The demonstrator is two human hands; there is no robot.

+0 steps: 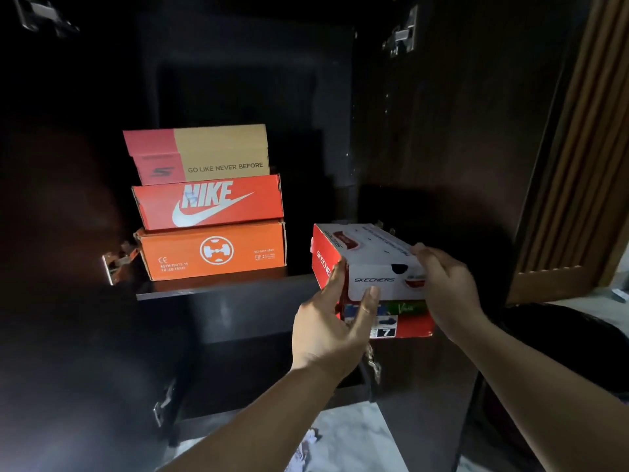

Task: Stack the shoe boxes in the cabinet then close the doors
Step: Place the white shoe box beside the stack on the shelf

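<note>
Head view: both hands [388, 301] grip white-red Skechers box [371, 264] by near corners, lid closed.

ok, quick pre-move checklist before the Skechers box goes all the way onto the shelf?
1. Grip: left hand and right hand both hold the white Skechers box: ok.
2. Box beneath it, red with a 7 label, seated squarely: cannot tell, mostly hidden.
3. Left stack steady: orange box, Nike box and tan box lie flat: ok.
4. Gap between held box and left stack: ok.
5. Doors open, right door swung clear: ok.
6. Shelf depth behind the box: cannot tell, too dark.
</note>
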